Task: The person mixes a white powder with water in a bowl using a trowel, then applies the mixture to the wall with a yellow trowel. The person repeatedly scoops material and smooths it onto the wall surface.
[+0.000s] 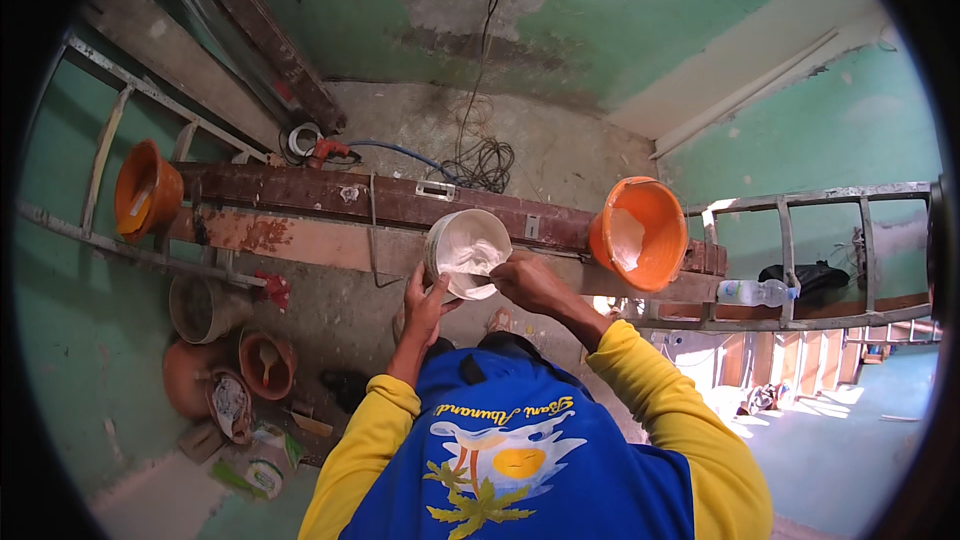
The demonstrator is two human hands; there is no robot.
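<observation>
One white bucket (437, 242) clasped by left hand (426, 304); right hand (527, 283) pinching one tool (483, 278); one orange bucket (663, 240) rightward.

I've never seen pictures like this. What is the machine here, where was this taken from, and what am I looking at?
There is no robot here, just a person with two bare hands. The single picture comes from a wide fisheye camera worn on the person's head and looking down, so straight edges bend near the rim.

The left hand supports the side of a white bucket with white paste inside. The right hand is at the bucket's right rim; what it grips is hard to make out.

Beyond the hands runs a long brown beam. An orange bucket stands toward its right end, and another orange bucket is near its left end. Farther off, a coiled dark cable lies on the floor.
</observation>
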